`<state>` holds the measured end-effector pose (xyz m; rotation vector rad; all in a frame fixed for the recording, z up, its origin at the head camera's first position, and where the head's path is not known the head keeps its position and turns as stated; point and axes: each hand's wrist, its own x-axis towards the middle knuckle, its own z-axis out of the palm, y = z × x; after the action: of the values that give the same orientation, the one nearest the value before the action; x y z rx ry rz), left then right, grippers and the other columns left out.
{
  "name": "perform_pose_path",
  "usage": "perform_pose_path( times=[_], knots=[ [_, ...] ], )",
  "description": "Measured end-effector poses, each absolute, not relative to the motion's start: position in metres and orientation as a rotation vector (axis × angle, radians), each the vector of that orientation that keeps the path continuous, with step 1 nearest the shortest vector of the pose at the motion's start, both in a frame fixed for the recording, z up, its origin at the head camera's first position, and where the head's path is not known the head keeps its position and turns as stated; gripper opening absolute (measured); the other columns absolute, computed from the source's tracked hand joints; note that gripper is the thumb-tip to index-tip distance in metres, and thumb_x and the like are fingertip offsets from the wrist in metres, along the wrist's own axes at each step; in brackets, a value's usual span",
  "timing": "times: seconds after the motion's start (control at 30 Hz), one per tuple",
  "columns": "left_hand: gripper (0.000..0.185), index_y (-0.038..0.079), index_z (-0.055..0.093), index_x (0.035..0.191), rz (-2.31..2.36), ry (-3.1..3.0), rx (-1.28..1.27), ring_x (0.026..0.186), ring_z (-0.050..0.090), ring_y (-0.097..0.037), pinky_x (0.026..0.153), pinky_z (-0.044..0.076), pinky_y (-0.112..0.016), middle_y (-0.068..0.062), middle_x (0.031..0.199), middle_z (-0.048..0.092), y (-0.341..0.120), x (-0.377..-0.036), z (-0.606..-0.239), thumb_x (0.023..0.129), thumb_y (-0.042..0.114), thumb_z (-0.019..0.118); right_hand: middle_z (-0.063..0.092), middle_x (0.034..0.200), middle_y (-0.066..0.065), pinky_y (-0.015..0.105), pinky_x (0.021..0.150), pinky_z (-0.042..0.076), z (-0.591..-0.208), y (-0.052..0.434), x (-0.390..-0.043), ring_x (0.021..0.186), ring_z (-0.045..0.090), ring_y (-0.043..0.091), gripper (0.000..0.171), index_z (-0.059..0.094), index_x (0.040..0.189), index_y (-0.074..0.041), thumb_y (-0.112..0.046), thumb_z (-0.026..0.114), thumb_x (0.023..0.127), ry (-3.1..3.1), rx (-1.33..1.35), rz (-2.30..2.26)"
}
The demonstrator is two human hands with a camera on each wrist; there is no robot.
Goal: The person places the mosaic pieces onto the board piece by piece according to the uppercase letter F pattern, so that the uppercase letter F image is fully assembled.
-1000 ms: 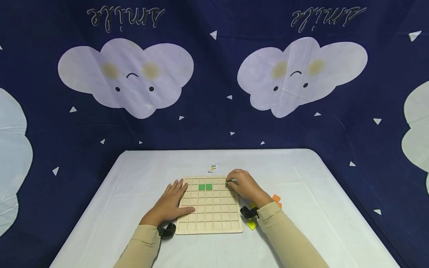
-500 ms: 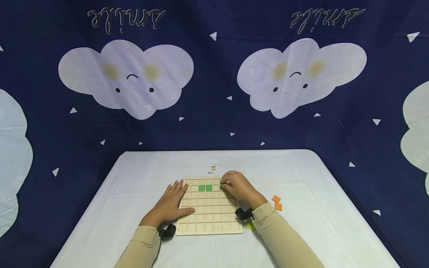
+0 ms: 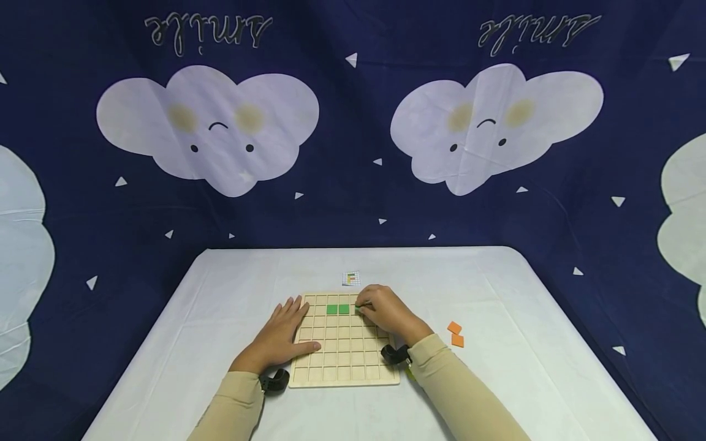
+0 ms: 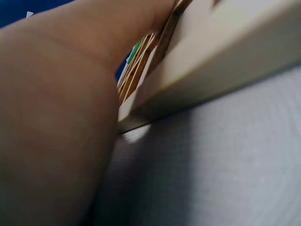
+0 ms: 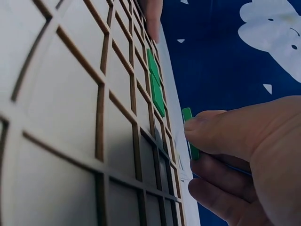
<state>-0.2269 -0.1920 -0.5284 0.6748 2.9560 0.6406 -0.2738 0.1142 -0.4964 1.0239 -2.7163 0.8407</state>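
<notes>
Pinched between thumb and fingertips of the right hand (image 5: pixel 244 155), a green tile (image 5: pixel 189 132) stands on edge just above the wooden grid board (image 5: pixel 70 117), beside the two green tiles (image 5: pixel 155 82) already seated in its cells; only this right wrist view shows the tile clearly

From the head view, the right hand (image 3: pixel 383 311) sits curled over the board's (image 3: pixel 344 361) far right part, its fingertips next to the seated green pair (image 3: pixel 338 309) in the second row, and the held tile is barely visible. Flat on the board's left edge lies the left hand (image 3: pixel 281 337), fingers straight, thumb across the frame. Two orange tiles (image 3: pixel 455 334) lie right of the board, a small pattern card (image 3: pixel 351 278) just beyond it

Close up, the left wrist view shows only the palm (image 4: pixel 56 117) pressed against the board's rim (image 4: pixel 211 61) on the white tablecloth (image 4: pixel 211 169)
</notes>
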Motion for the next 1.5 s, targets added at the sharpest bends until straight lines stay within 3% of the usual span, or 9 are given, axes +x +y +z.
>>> perform_pose_path(
  times=[1.5],
  knots=[
    [0.11, -0.001, 0.035, 0.163, 0.655, 2.946, 0.658, 0.158, 0.011, -0.037, 0.127, 0.006, -0.052, -0.021, 0.171, 0.021, -0.1908, -0.2249, -0.5244, 0.088, 0.073, 0.068, 0.074, 0.112, 0.004, 0.04, 0.103, 0.053, -0.505, 0.104, -0.2793, 0.116, 0.067, 0.025, 0.015, 0.079, 0.108, -0.008, -0.004, 0.081, 0.093, -2.754, 1.064, 0.788]
  ],
)
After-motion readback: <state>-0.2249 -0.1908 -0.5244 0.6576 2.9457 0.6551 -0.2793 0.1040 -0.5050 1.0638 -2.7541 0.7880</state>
